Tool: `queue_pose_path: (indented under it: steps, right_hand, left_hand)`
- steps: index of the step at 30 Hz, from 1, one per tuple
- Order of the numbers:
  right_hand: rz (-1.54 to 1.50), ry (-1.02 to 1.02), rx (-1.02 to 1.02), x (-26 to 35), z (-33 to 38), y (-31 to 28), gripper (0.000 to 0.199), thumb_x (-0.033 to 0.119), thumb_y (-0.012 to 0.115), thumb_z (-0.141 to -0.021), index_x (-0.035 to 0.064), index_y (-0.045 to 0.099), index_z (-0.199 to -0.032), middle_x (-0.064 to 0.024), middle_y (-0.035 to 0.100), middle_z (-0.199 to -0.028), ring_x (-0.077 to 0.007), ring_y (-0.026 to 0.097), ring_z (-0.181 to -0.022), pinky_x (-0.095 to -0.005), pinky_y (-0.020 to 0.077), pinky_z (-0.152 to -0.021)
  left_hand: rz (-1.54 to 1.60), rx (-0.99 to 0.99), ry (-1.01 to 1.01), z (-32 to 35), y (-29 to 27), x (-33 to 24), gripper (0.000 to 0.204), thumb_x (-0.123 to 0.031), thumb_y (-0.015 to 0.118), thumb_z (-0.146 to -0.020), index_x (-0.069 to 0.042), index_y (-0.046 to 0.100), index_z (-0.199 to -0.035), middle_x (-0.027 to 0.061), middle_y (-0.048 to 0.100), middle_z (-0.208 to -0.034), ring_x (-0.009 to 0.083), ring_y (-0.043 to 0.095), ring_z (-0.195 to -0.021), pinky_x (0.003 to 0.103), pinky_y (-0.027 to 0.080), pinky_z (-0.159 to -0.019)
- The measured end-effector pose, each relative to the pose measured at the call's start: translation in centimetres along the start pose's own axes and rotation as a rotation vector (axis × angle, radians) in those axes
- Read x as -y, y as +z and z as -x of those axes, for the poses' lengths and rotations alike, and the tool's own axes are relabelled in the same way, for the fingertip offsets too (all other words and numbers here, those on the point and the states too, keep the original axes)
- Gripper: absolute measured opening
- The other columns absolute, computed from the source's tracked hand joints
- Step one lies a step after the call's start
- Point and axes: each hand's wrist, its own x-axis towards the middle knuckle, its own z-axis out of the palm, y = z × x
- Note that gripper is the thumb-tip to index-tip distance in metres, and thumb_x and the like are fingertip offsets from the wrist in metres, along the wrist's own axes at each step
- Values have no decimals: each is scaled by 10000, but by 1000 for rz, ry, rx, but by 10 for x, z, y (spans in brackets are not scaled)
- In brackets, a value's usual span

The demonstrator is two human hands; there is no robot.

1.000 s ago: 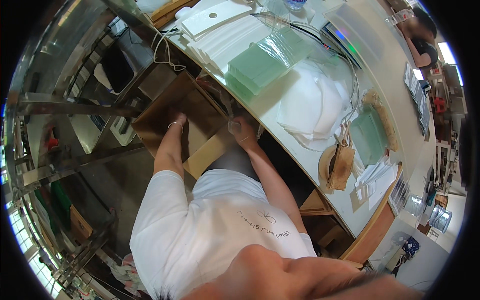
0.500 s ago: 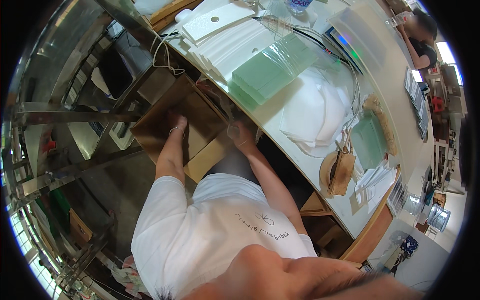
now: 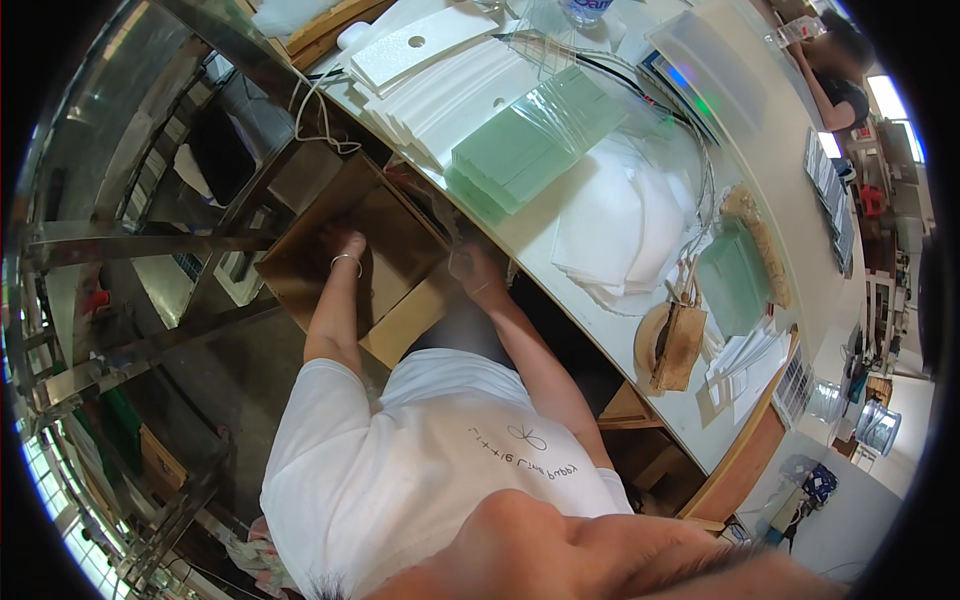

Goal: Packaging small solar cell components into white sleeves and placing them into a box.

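Observation:
An open brown cardboard box [image 3: 408, 313] sits tilted at my lap, beside the table's edge. My left hand [image 3: 345, 243], with a bracelet at its wrist, reaches down inside the box. Its fingers run into shadow, so I cannot make out what they touch. Just outside the box's right side is my right hand [image 3: 476, 268], its fingers curled round some crinkled clear plastic [image 3: 446, 222]. That plastic runs up along the gap between box and table.
On the table [image 3: 540, 262] to my right lie stacked white sheets [image 3: 440, 90], greenish glass-like panes [image 3: 535, 140], white foam sheets [image 3: 605, 220] and a tape roll [image 3: 655, 335]. Metal racking [image 3: 150, 240] stands at left. Another person [image 3: 840, 80] sits at the far right.
My left hand has shifted slightly left within the box, its fingers now in deeper shadow. My right hand stays beside the box with the plastic. The whole view has shifted a little.

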Motion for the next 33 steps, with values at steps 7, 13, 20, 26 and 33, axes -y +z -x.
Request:
queue_pose_path:
  steps: [7, 13, 20, 26, 33]
  right_hand:
    - [-29, -69, -9, -14, -3, 13, 305, 176, 670, -917, 40, 593, -1180, -235, 664, -1128, -407, 651, -1078, -428, 513, -897]
    - [74, -58, -40, -31, -4, 8, 344, 150, 680, -886, 39, 589, -1199, -232, 670, -1121, -421, 644, -1085, -439, 508, -912]
    - [61, -121, -7, -18, -9, 8, 311, 154, 660, -878, 39, 593, -1159, -244, 680, -1049, -423, 656, -1018, -451, 516, -870]
    - [67, -59, -8, -9, -2, 3, 297, 195, 659, -890, 69, 603, -1153, -236, 683, -1041, -422, 660, -1004, -451, 521, -849]
    - [35, -60, 9, -7, -1, -4, 290, 180, 645, -878, 63, 605, -1141, -227, 684, -1056, -419, 654, -1018, -470, 515, -876]
  left_hand:
    - [19, 251, 187, -25, -58, 31, 401, -356, 527, -926, -96, 675, -1193, 223, 667, -1217, 373, 661, -1117, 510, 531, -945]
    - [183, -84, 334, 66, -143, 27, 147, -233, 700, -836, -93, 707, -880, 176, 677, -1045, 368, 662, -989, 450, 559, -849]
    - [335, 122, 765, 189, -175, 42, 310, -124, 746, -765, -90, 573, -1021, 179, 641, -898, 391, 641, -860, 495, 518, -708]
    - [361, -172, 769, 260, -289, 50, 233, -68, 610, -816, -113, 602, -1044, 154, 660, -919, 385, 653, -878, 477, 529, -699]
    - [429, 200, 633, 305, -465, 197, 318, -22, 720, -806, -2, 623, -1108, 209, 651, -939, 406, 636, -873, 408, 519, -763]
